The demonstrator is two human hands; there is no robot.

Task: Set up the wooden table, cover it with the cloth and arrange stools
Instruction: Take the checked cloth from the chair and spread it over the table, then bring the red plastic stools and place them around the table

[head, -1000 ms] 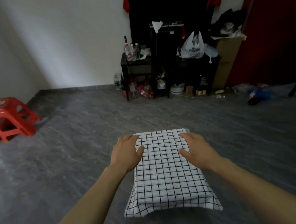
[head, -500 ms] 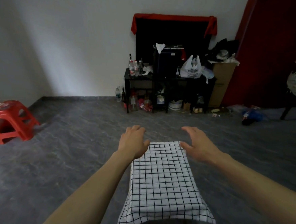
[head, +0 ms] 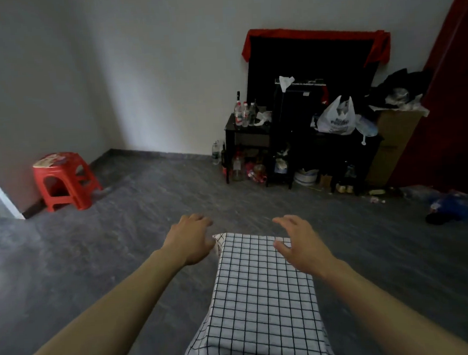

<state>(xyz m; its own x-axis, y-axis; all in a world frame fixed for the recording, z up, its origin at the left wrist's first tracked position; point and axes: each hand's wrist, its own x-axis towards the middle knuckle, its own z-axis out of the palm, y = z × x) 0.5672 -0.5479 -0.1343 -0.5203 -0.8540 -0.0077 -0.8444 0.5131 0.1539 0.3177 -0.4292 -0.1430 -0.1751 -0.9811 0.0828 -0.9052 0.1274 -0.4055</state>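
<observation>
A white cloth with a black grid (head: 261,300) covers a small table in front of me and hangs over its edges; the table itself is hidden beneath it. My left hand (head: 190,238) hovers at the cloth's far left corner, fingers spread and curled, holding nothing. My right hand (head: 298,242) floats over the far right part of the cloth, fingers apart, also empty. A red plastic stool (head: 64,181) stands by the left wall, far from both hands, with something flat lying on its seat.
Dark shelving (head: 302,144) with bottles, a white plastic bag (head: 335,117) and clutter stands against the back wall. A cardboard box (head: 391,144) and a dark red panel (head: 454,92) are at right. A blue bundle (head: 448,209) lies on the grey floor (head: 122,254).
Both hands have lifted off the cloth and opened, moving toward its far end. The view has swung left and up, bringing the red stool closer to centre.
</observation>
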